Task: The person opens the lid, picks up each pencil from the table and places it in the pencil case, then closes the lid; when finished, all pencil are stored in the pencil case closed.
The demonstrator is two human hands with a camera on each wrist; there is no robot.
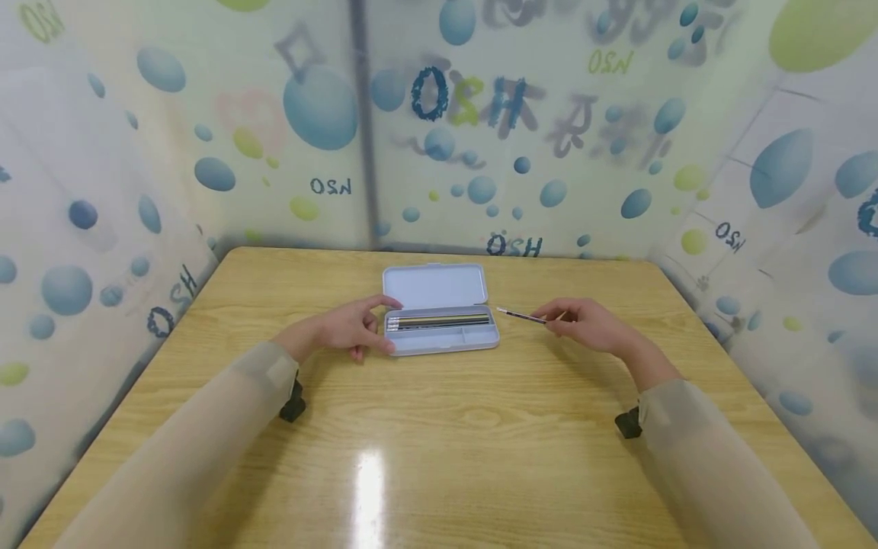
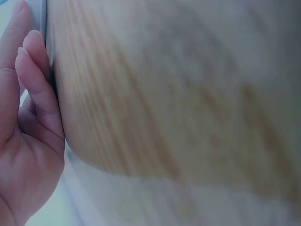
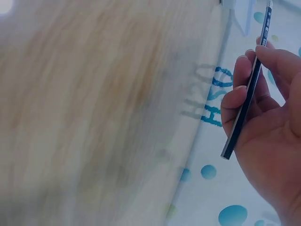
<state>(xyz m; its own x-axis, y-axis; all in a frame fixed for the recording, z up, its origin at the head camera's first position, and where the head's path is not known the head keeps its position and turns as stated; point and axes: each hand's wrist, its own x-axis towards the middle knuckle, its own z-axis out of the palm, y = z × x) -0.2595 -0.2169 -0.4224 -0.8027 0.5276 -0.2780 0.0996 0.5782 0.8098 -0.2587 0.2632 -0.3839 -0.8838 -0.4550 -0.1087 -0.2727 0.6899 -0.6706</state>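
Observation:
An open pale-blue pencil case (image 1: 446,341) lies on the table, its lid (image 1: 434,285) folded back behind it. Several pencils (image 1: 442,321) lie side by side in its long rear compartment, white-tipped ends to the left. My left hand (image 1: 352,326) holds the left end of the case, index finger at the back corner and thumb at the front one. To the right of the case, my right hand (image 1: 583,324) pinches a dark pencil (image 3: 249,94) between thumb and fingers. Its white-tipped end points left, toward the case; the other end is flat.
Two shallow front compartments, parted by a divider (image 1: 463,335), run along the near side of the case. The wooden table (image 1: 473,442) meets patterned curtains (image 1: 425,206) at the back and sides. Black wrist cameras (image 1: 293,402) sit under both sleeves.

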